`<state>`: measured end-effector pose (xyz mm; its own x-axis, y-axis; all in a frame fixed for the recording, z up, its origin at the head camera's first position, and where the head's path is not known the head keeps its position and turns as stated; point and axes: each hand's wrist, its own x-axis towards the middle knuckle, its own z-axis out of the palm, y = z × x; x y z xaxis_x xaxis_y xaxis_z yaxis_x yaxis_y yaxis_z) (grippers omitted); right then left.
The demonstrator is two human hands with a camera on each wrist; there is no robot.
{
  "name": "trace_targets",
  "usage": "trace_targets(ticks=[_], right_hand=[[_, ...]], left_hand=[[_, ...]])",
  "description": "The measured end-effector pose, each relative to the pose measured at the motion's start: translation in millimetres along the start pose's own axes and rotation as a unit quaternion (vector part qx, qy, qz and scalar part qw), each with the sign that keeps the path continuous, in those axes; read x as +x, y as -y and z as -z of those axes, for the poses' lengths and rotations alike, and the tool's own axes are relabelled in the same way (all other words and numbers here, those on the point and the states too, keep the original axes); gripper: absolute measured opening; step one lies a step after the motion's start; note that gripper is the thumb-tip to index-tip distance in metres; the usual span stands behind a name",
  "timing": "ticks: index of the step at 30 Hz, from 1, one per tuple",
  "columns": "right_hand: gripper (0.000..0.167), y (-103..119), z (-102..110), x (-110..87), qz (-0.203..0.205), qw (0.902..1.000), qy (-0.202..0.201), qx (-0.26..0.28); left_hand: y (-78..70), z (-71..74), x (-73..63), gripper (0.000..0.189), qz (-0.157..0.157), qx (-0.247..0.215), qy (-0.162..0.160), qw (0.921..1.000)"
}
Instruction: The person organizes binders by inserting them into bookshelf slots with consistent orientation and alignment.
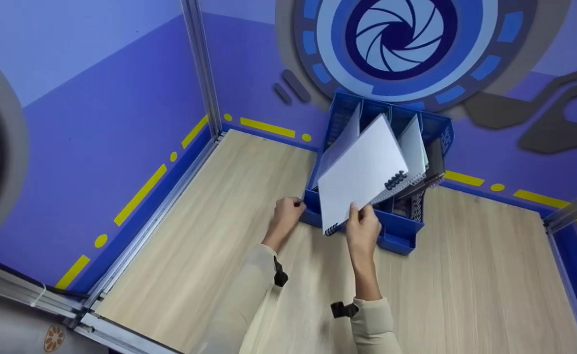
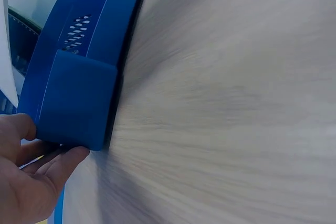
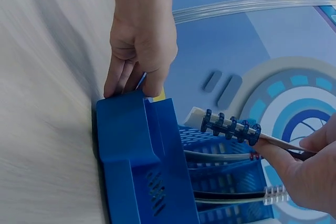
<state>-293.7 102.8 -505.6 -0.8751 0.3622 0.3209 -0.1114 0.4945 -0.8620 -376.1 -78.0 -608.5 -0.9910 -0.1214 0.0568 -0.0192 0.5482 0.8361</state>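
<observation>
The right hand (image 1: 363,233) pinches a white notebook (image 1: 360,169) with black ring binding by its lower edge, thumb on top. The notebook is tilted over the front of a blue file rack (image 1: 400,222) with upright compartments. At the rack's front left corner, the left hand (image 1: 287,216) holds the plastic between thumb and fingers, which shows closely in the left wrist view on the rack's front lip (image 2: 79,103). Seen from the right wrist, the black rings (image 3: 231,128) stand above the rack, with part of the right hand (image 3: 307,174) at the edge of view.
Other notebooks stand in the rack: a pale one (image 1: 413,142), a dark one (image 1: 434,162) at the right, and a pale sheet-like one (image 1: 340,140) at the left. The rack stands on a wooden tabletop (image 1: 210,236) near the printed back wall (image 1: 249,73). A metal post (image 1: 201,64) marks the corner.
</observation>
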Motion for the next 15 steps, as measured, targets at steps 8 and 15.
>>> trace_targets(ticks=[8, 15], right_hand=[[0.035, 4, -3, 6.7, 0.011, 0.9997, 0.022, 0.003], [0.022, 8, -4, 11.8, 0.04, 0.9979, 0.05, -0.008]], left_hand=[[1.3, 0.2, 2.8, 0.038, -0.003, -0.024, 0.003, 0.9997], [1.0, 0.7, 2.6, 0.036, -0.003, -0.022, 0.007, 0.9997]])
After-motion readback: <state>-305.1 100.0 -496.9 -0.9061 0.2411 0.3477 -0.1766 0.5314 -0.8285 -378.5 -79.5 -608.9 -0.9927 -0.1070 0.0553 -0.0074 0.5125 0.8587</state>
